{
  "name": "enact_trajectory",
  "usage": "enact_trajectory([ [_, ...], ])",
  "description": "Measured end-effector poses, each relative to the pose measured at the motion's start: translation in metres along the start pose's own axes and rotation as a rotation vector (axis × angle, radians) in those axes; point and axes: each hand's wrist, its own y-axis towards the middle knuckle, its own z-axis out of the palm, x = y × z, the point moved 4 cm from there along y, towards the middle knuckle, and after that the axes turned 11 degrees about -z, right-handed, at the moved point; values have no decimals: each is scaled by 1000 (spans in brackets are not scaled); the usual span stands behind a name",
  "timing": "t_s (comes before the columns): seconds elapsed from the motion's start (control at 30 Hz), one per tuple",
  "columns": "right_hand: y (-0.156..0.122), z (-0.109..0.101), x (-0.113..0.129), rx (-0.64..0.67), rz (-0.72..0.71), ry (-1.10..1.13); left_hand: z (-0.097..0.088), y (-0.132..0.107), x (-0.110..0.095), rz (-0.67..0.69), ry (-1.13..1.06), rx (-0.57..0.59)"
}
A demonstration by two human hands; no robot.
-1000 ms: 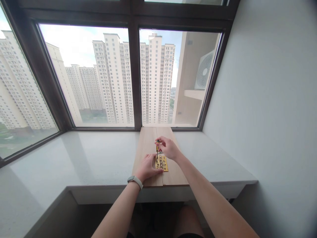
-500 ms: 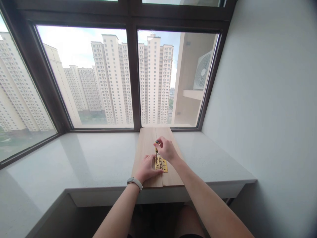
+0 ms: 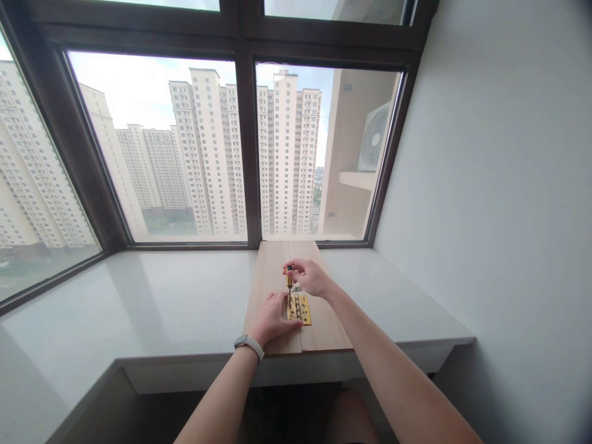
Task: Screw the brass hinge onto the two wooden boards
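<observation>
A brass-coloured hinge lies opened flat across the seam between two pale wooden boards. My left hand holds its left leaf, thumb at the near edge and fingers at the far left corner. In my right hand is a small screwdriver with a yellow and black handle, pinched near its top. The screwdriver stands almost upright, its tip down at the left leaf; the exact contact point is too small to make out. Several small screws lie just beyond the hinge, partly under my right hand.
The boards rest on a white windowsill counter, reaching from its front edge to the dark window frame. A pale wall closes off the right side. My legs are below the counter's edge.
The camera view has shifted slightly. My right hand has changed its hold at the top of the screwdriver, with the fingers more extended. My left hand stays on the hinge.
</observation>
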Motion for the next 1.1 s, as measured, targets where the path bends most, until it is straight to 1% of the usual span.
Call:
enact_trajectory([
  [0.2, -2, -2, -1, -83, -2, -68, 0, 0, 0, -16, 2, 9],
  [0.37, -5, 2, 1, -144, -27, -136, -2, -1, -1, 0, 3, -4],
  [0.53, -10, 5, 10, -281, -41, -303, -1, -1, -1, 1, 1, -10],
  [0.63, -13, 5, 14, -339, -47, -348, 0, 0, 0, 0, 4, -6],
  [0.73, -14, 6, 16, -308, -56, -305, 0, 1, 0, 0, 7, -6],
  [0.87, -12, 7, 11, -181, -34, -115, -2, 0, -1, -4, 2, -4],
  [1.0, -8, 6, 5, -54, 4, -12, -2, -1, -3, -4, -6, 12],
  [1.1, -6, 5, 1, -26, 16, 15, -2, -1, -3, -18, 0, 16],
])
